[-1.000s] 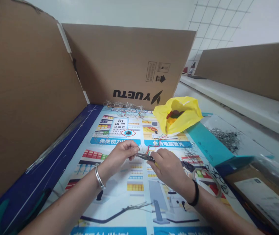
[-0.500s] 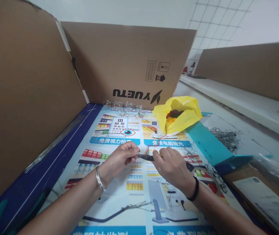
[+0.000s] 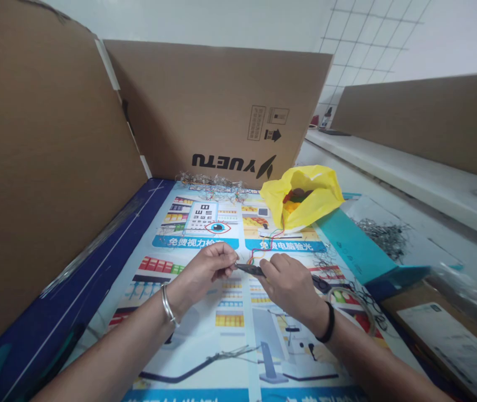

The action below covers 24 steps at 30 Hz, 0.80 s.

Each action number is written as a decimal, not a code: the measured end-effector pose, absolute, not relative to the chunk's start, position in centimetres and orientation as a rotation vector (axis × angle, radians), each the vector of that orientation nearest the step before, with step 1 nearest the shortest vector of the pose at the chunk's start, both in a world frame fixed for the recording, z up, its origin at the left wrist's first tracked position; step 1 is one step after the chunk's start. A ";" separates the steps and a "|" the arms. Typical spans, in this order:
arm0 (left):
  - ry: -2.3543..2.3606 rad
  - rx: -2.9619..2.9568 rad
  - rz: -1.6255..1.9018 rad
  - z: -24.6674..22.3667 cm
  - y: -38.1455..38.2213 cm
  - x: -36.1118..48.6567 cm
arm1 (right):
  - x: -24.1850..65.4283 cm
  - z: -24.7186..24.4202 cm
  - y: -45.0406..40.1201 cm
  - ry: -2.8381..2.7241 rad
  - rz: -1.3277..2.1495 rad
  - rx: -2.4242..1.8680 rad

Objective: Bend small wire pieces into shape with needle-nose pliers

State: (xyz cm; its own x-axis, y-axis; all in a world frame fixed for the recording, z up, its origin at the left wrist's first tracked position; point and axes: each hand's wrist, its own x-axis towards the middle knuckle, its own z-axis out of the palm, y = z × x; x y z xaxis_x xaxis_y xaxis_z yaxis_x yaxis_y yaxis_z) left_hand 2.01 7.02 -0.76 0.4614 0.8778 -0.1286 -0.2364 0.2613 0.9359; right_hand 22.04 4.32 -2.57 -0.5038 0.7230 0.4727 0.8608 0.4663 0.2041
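My right hand (image 3: 291, 285) is wrapped round a pair of pliers (image 3: 250, 269), whose dark, pointed jaws reach left. The thumb and fingertips of my left hand (image 3: 209, 267) are pinched together at the tip of those jaws. Whatever they hold there is too small to make out. Just behind the jaws, thin red, green and yellow wires (image 3: 259, 250) run up toward a yellow bag (image 3: 305, 209). The bag gapes at the top and shows red, dark and orange contents.
Cardboard panels (image 3: 217, 100) stand at the back and left. A tangle of fine wire pieces (image 3: 213, 181) lies along the back. To the right are a teal box flap (image 3: 351, 245), a heap of dark wire bits (image 3: 383, 237) and a coil (image 3: 364, 307). A printed poster (image 3: 196, 312) covers the table.
Both hands stay at nearly the same spot. My right hand's fingers have shifted slightly on the pliers, and the view has moved a little.
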 end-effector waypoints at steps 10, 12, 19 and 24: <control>0.955 1.359 0.874 -0.9 7.7 1.6 | 22.0 -2.4 4.6 -2.467 -0.167 -1.337; 0.966 1.355 0.852 -0.8 7.7 1.7 | 22.0 -2.5 4.6 -2.478 -0.174 -1.331; 0.946 1.259 0.868 -1.0 7.7 1.6 | 21.9 -2.8 4.7 -2.472 -0.251 -1.376; 1.037 1.307 0.971 -1.0 8.0 1.4 | 21.9 -3.3 4.8 -2.484 -0.093 -1.385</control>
